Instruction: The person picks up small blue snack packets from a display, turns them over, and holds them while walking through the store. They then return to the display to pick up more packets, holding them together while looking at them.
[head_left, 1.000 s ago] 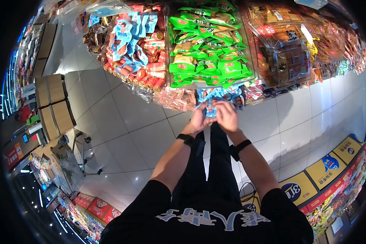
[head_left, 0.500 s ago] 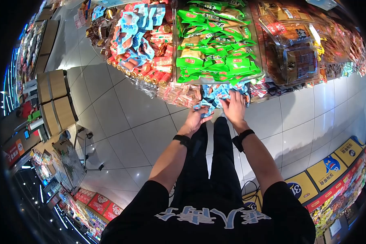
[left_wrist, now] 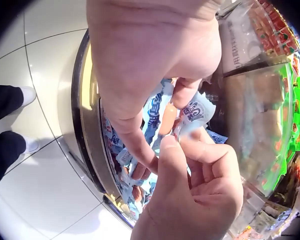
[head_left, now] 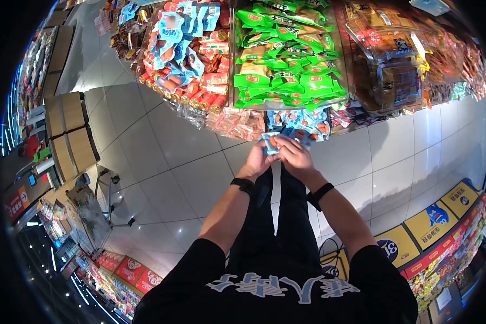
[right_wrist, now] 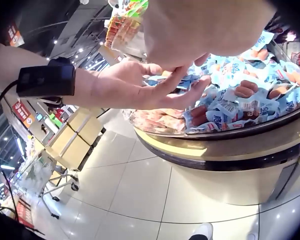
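Low in front of me, my left hand [head_left: 258, 160] holds a light-blue packet [head_left: 270, 142] of small sausages, its thumb resting on it. My right hand [head_left: 298, 157] meets it from the other side. In the left wrist view, the right thumb and forefinger pinch the white-and-blue wrapper [left_wrist: 198, 111], beside an orange-brown sausage [left_wrist: 168, 119]. The left fingers reach down past the packet there. In the right wrist view, the back of the right hand [right_wrist: 200, 30] hides most of the grip. A bin of similar blue packets [right_wrist: 247, 90] lies just beyond the hands.
Pink-wrapped snacks [head_left: 237, 124] lie left of the blue packets. Behind rise green snack bags [head_left: 286, 65], with red-wrapped sausages [head_left: 213, 89] to their left and brown packs [head_left: 399, 83] to their right. A curved counter edge [right_wrist: 215, 162] borders the bin. Yellow boxes [head_left: 429, 221] line the right side.
Half a second ago the right hand was spread at the blue packets in the bin, apart from the left. It has since come back to the left hand and pinches the packet.
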`<state>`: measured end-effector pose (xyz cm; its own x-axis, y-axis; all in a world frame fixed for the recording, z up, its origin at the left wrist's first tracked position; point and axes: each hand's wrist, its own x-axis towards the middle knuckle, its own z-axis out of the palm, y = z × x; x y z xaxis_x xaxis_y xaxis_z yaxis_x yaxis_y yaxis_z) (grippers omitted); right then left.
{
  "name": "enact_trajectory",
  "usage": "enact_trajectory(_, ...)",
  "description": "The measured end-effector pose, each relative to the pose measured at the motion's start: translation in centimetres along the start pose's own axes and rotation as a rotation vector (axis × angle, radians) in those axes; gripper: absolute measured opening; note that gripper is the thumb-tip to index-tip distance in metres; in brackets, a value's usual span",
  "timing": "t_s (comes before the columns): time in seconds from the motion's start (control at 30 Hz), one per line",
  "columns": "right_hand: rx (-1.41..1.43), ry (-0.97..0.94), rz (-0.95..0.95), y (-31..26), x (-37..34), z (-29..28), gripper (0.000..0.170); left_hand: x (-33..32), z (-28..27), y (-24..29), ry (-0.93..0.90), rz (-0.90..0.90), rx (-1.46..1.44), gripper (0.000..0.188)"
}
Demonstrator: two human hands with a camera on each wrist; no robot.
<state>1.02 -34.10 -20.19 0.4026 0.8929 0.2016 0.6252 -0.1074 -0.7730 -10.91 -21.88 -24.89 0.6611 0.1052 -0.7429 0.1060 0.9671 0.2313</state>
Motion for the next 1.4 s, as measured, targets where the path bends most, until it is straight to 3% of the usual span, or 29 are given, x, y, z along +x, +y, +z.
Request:
enact_trajectory(0.1, -0.022, 0.010, -0.012, 0.0, -0.1, 0.7, 0.012, -0.6, 1.2, 0.7, -0.005, -0.032, -0.175, 0.037)
enact_trajectory(0.2, -0.012, -0.021, -0.013, -0.5, -0.2, 1.1, 0.014, 0.3, -0.8, -0.1, 0.070, -0.063, -0.122, 0.034)
enact_trajectory(0.3, 0.094, -0.058, -0.017, 0.2, -0.3, 1.0, 0.011, 0.7, -2.8, -1.0, 0.225, 0.027, 0.132, 0.036)
enact_trajectory(0.33, 0.142, -0.070, -0.017, 0.8, -0.5, 0.9, 0.010, 0.4, -2.5, -0.7, 0.198, 0.027, 0.114, 0.033)
enact_trajectory(0.4, -0.113, 0.090, 0.104, 2.7, -1.6, 0.8, 0.011, -0.1, -1.9, -0.1, 0.147, 0.029, 0.077, 0.028)
enact_trajectory(0.47, -0.329, 0.133, 0.231, 4.5, -1.8, 0.3, 0.023, -0.2, -1.8, 0.1, 0.183, 0.054, 0.085, 0.026)
enact_trajectory(0.67, -0.480, 0.014, 0.327, 6.5, -1.5, 0.6, 0.050, -1.1, -1.3, 0.1, 0.206, 0.036, 0.224, 0.030)
enact_trajectory(0.77, -0.474, 0.002, 0.433, 6.1, -0.8, 0.3, 0.047, -1.3, -1.1, -0.2, 0.199, 0.021, 0.257, 0.033)
enact_trajectory(0.97, -0.355, 0.206, 0.344, 7.2, -2.0, -0.1, 0.031, -1.2, -0.6, -0.2, 0.165, -0.004, 0.338, 0.034)
enact_trajectory(1.07, -0.209, 0.314, 0.392, 5.0, -1.5, -0.6, 0.023, -1.2, -0.2, -0.2, 0.148, 0.010, 0.349, 0.034)
enact_trajectory(1.1, -0.014, 0.378, 0.432, 3.3, -0.7, -0.8, 0.017, -1.1, -0.2, -0.2, 0.138, 0.021, 0.338, 0.034)
enact_trajectory(1.2, 0.468, 0.284, 0.624, 2.5, -1.1, 1.2, 0.015, -1.0, -0.1, 0.4, 0.095, 0.007, 0.209, 0.034)
enact_trajectory(1.23, 0.624, 0.154, 0.771, 2.5, -1.1, 1.7, 0.019, -1.1, -0.1, 0.6, 0.078, -0.005, 0.151, 0.035)
enact_trajectory(1.4, 0.525, 0.111, 0.752, 2.6, -0.6, 3.5, 0.018, -2.4, 1.0, 1.5, 0.002, 0.005, 0.191, 0.029)
